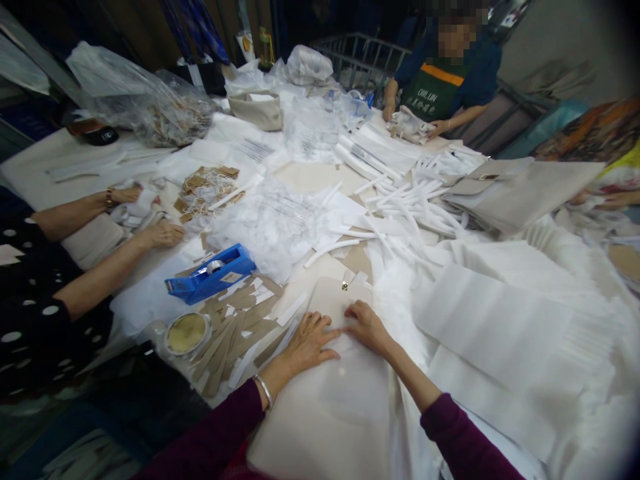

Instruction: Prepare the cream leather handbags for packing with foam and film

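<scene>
A beige bag (320, 427) lies flat in front of me, its small metal clasp (345, 285) near the far end. My left hand (309, 341) rests on the bag with its fingers spread. Just to the right, my right hand (369, 328) touches the bag with bent, closed fingers; whatever they pinch is too small to make out. The two hands nearly meet at the fingertips. A thin, see-through sheet (350, 383) seems to cover the bag's surface below them.
Left of the bag are a blue tape dispenser (213, 273), brown strips (225, 347) and a round tin (187, 333). White foam sheets (500, 320) pile up at right, white rolls (410, 193) beyond. Co-workers' hands (163, 233) handle items at left and across the table.
</scene>
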Demonstrator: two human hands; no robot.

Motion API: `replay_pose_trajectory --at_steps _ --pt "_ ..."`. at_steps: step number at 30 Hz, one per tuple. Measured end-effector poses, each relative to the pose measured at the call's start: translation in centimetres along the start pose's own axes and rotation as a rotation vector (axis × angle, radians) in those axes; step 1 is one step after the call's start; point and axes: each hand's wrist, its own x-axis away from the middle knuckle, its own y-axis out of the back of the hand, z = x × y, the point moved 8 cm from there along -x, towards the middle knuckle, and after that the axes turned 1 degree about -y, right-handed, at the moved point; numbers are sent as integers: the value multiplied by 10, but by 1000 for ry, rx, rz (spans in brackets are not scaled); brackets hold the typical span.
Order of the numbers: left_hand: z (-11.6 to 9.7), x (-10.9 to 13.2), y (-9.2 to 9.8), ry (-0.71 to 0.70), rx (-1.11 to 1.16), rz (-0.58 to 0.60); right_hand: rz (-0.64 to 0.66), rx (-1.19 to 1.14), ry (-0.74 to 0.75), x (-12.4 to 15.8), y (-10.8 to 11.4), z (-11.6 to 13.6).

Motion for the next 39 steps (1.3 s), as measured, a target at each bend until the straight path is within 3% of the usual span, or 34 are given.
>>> replay_pose_trajectory --at_steps 6,9,12,15,19,22,26,30,35,39 --pt "1 -1 0 12 14 15 -66 222 -335 -75 27 -22" --pt "0 1 0 2 8 11 1 193 -383 -96 35 -24" --pt "0 4 0 -5 4 6 104 115 -344 -98 49 -15" --pt "-1 6 -1 -11 4 6 141 24 -212 -73 65 13" --pt "-6 9 -2 -1 -42 -21 23 137 51 0 69 65" --pt "-11 12 -5 19 -80 -55 -154 284 124 64 54 85" --pt "-26 20 -9 -44 -71 -28 -266 272 154 117 20 80" --pt "-29 40 -5 -12 -38 -58 -291 255 168 135 -2 69" --pt "-17 73 -9 77 47 -71 -197 307 229 140 -16 74" --pt "-10 82 -14 95 107 -86 -154 276 231 140 -20 75"
